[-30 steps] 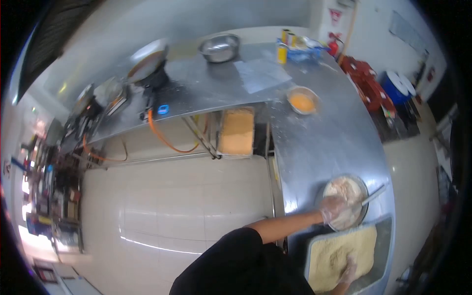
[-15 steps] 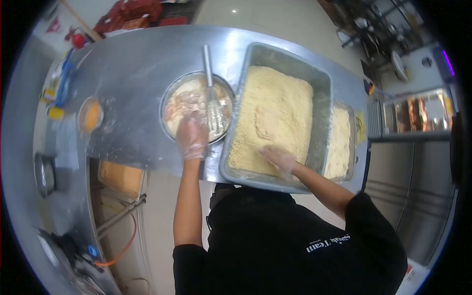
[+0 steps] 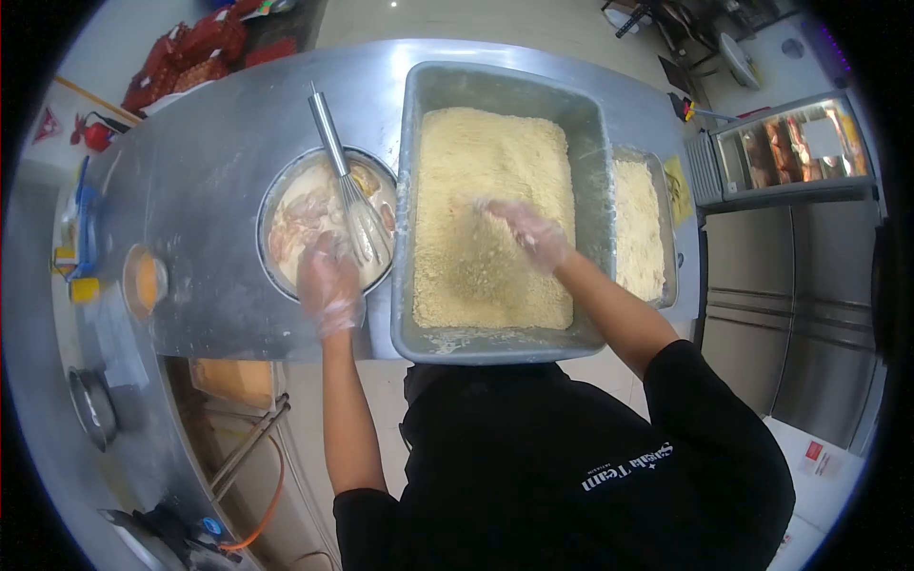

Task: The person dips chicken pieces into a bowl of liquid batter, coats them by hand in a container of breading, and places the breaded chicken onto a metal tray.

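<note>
My left hand (image 3: 329, 278), in a clear plastic glove, is at the near side of a round metal bowl (image 3: 264, 224). Its fingers are bent together over pieces of raw meat (image 3: 307, 209) in pale batter; whether they grip one is hidden. A whisk (image 3: 345, 171) leans in the bowl, wires down. Over a large grey tub (image 3: 592, 124) of pale yellow breading flour (image 3: 495, 143), my gloved right hand (image 3: 528, 233) is raised with fingers stretched out. Loose flour falls below it, and the hand is slightly blurred.
Right of the tub stands a metal tray (image 3: 669, 238) of pale floury contents. A small bowl (image 3: 160, 276) with something orange sits at the left of the steel table (image 3: 219, 143). Farther left is a metal bowl (image 3: 90, 409). Red mesh sacks (image 3: 205, 48) lie beyond the table.
My right hand has lifted from the flour's near side toward the tub's middle, scattering flour. A lump visible in the flour before is now covered. My left hand stays by the bowl; the view has shifted.
</note>
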The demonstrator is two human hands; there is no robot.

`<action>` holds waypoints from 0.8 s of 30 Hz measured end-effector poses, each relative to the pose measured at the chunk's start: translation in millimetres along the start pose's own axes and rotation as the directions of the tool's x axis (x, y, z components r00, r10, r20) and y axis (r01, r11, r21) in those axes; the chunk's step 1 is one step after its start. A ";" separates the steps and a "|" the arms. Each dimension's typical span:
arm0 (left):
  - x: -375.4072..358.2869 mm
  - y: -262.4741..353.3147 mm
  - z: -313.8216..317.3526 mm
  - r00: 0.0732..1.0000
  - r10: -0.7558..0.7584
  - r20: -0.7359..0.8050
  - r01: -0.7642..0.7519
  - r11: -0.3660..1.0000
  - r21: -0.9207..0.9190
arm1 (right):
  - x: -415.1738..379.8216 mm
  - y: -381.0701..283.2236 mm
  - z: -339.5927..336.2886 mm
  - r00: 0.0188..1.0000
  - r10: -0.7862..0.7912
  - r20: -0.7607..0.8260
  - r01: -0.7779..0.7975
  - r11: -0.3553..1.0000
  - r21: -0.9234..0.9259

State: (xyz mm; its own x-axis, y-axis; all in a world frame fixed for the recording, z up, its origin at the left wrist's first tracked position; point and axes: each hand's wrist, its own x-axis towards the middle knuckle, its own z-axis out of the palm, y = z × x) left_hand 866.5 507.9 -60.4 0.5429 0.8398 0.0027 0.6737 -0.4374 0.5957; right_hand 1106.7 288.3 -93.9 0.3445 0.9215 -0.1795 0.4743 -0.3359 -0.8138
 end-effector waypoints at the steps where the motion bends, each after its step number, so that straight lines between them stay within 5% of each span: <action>1: 0.7 -4.3 1.8 1.000 0.001 0.002 -0.001 1.000 -0.001 | 22.9 -6.6 -10.0 0.992 0.117 0.046 -0.108 0.979 -0.174; 3: 0.6 -15.6 8.0 1.000 -0.006 0.003 0.006 1.000 -0.012 | 43.9 -8.9 -1.6 0.952 0.306 0.014 -0.296 0.931 -0.214; 4: -2.5 -15.7 7.8 1.000 -0.024 0.009 0.024 0.999 -0.026 | 48.4 0.4 15.1 0.924 0.381 -0.031 -0.382 0.921 -0.070; 6: -0.9 -12.3 3.8 0.999 -0.044 0.012 0.044 0.998 -0.048 | 40.6 13.2 44.5 0.957 0.248 -0.150 -0.267 0.955 -0.127; 7: 1.9 -13.7 5.7 0.999 -0.043 -0.026 0.042 0.998 -0.039 | 17.4 11.3 63.7 0.983 0.014 -0.184 -0.077 0.937 -0.340; 9: -1.8 -17.8 13.4 0.995 -0.053 -0.080 0.051 0.998 -0.023 | 6.4 2.6 66.2 0.986 -0.105 -0.130 0.039 0.901 -0.431; 11: -7.7 -18.3 15.4 0.990 -0.086 -0.107 0.081 0.995 -0.052 | 14.7 -2.8 48.5 0.993 0.114 -0.032 -0.119 0.971 -0.209; 14: -3.2 -16.1 17.3 0.992 -0.089 -0.086 0.087 0.996 -0.017 | 63.7 -6.9 67.6 0.941 0.056 -0.334 -0.245 0.793 -0.558; 18: 1.0 -7.7 6.3 0.999 -0.041 0.018 0.040 0.998 0.044 | 69.2 -2.1 62.6 0.954 0.076 -0.292 -0.235 0.792 -0.563; 19: -1.5 -6.3 7.9 1.000 -0.009 0.016 0.009 1.000 0.027 | 70.8 -3.3 65.5 0.930 -0.072 -0.360 -0.201 0.722 -0.662; 20: -0.7 -9.8 9.2 1.000 0.016 -0.002 -0.016 1.000 0.014 | 70.6 0.1 47.7 0.951 0.164 -0.263 -0.291 0.765 -0.574; 22: 0.6 -16.0 8.7 0.997 0.071 -0.024 -0.070 0.997 0.017 | 56.8 -68.5 -7.2 0.832 0.552 0.054 -0.492 0.780 -0.388; 23: -0.8 -18.3 9.2 0.995 0.098 -0.027 -0.097 0.995 0.026 | 64.9 -22.4 -4.9 0.791 0.606 0.088 -0.548 0.764 -0.341; 24: -1.0 -18.9 10.4 0.992 0.124 -0.028 -0.123 0.992 0.034 | 59.9 -3.2 -12.9 0.851 0.520 0.078 -0.461 0.810 -0.363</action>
State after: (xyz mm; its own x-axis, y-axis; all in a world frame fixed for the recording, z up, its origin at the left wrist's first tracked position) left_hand 858.5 512.1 -80.1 0.6076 0.7881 0.0989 0.6189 -0.5478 0.5629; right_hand 1136.3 342.1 -94.8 0.4763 0.6246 -0.6189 0.5192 -0.7678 -0.3753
